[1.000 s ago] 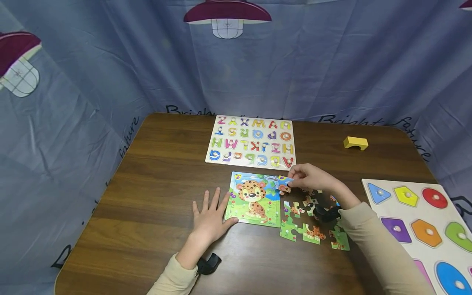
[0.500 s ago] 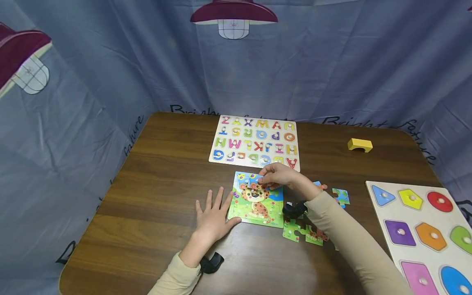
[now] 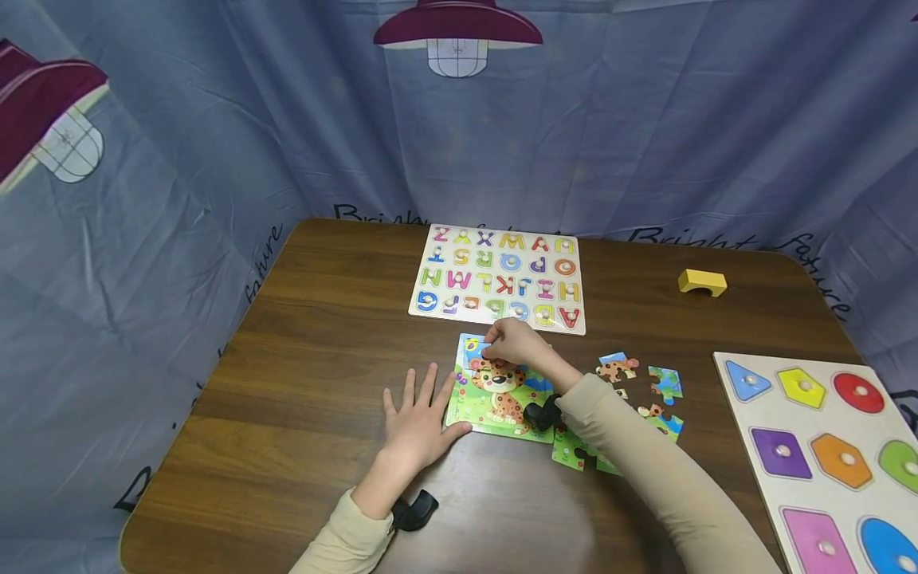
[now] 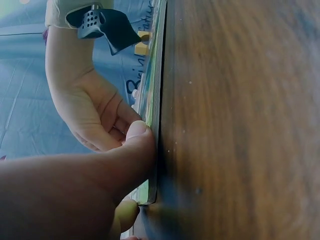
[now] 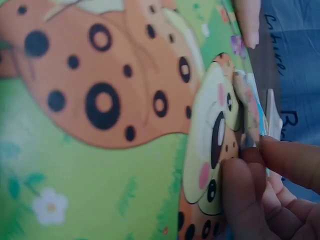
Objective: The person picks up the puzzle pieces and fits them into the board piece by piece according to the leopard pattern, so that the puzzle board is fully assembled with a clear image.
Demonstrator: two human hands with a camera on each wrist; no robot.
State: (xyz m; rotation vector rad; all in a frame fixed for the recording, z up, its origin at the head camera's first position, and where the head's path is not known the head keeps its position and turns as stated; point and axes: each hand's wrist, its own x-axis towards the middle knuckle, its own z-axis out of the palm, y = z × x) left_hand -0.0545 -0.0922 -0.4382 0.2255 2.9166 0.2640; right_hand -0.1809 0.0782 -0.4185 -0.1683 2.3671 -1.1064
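Observation:
A square puzzle board (image 3: 473,406) printed with a cartoon leopard lies on the table. My right hand (image 3: 518,344) is over its far left part, thumb and fingers pinching a jigsaw piece (image 3: 473,351) at the far left corner. In the right wrist view that piece (image 5: 251,107) stands slightly off the printed surface, by the leopard's head. My left hand (image 3: 416,426) lies flat on the table with fingers spread, left of the board. Its thumb (image 4: 137,147) touches the board's near left edge in the left wrist view.
Several loose jigsaw pieces (image 3: 668,384) lie right of the board, some hidden under the right forearm (image 3: 638,454). Behind is an alphabet board (image 3: 462,299). A shapes board (image 3: 770,399) lies at the right, a yellow arch block (image 3: 703,281) at the back right.
My right hand has carried the jigsaw piece leftward from the board's far right corner to its far left corner. My left hand has stayed in place beside the board.

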